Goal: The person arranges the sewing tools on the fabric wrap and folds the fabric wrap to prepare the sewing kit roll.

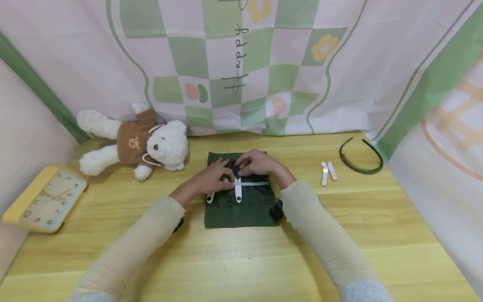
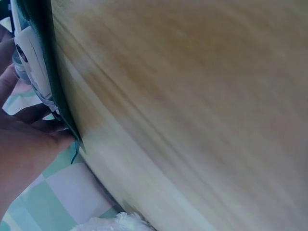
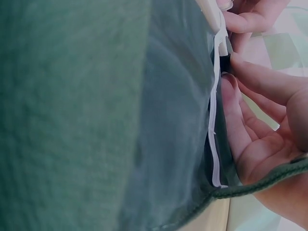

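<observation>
A dark green fabric organiser (image 1: 241, 219) lies unfolded on the table, a thin white elastic strap (image 1: 256, 183) across it. Under the strap runs a slim white-handled tool (image 1: 238, 193) with a black dot near its lower end; its kind is hidden. My right hand (image 1: 258, 162) pinches the tool's dark upper part (image 3: 224, 62) between thumb and finger. Over the organiser's left half lies my left hand (image 1: 211, 178), several fingers stretched on the cloth, thumb and forefinger by the strap. Whether they pinch it is unclear. A second white handle (image 1: 210, 198) shows below that hand.
A white plush bear (image 1: 133, 142) in a brown top lies at back left, near a yellow clock (image 1: 49, 198). To the right are small pink-and-white clips (image 1: 328, 171) and a black toothed headband (image 1: 360, 167). A patterned curtain (image 1: 226, 63) hangs behind the table.
</observation>
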A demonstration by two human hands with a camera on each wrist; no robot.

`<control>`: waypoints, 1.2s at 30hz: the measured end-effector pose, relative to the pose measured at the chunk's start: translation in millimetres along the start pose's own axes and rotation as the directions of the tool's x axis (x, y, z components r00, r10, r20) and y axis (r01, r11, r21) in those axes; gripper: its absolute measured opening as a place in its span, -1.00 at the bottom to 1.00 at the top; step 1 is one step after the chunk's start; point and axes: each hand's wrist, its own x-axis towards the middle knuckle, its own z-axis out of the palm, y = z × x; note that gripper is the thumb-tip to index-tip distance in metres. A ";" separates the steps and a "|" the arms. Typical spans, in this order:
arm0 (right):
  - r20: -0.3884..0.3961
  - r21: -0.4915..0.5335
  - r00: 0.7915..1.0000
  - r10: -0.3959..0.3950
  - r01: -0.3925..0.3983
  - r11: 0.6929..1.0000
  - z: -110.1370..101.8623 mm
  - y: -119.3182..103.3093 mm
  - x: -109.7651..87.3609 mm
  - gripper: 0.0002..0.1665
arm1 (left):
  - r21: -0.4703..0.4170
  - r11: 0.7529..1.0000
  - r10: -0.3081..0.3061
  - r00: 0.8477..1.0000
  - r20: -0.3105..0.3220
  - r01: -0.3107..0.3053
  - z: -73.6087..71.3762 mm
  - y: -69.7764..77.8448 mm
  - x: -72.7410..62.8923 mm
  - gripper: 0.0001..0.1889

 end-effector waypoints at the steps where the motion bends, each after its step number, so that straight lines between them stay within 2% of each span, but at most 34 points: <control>1: 0.001 -0.010 1.000 -0.002 0.002 1.000 0.0 0.0 -0.1 -0.58 | -0.002 1.000 -0.001 1.000 0.001 0.001 0.0 0.0 0.0 -0.88; 10: 0.012 -0.082 1.000 -0.017 0.018 0.996 -0.2 -0.6 -0.5 -0.60 | -0.009 1.000 -0.008 1.000 0.007 0.008 0.1 -0.2 0.9 -0.88; 36: 0.045 -0.116 0.998 -0.034 0.039 0.992 0.7 -1.9 -2.1 -0.61 | -0.010 1.000 -0.019 1.000 0.012 0.019 -0.6 0.8 0.7 -0.87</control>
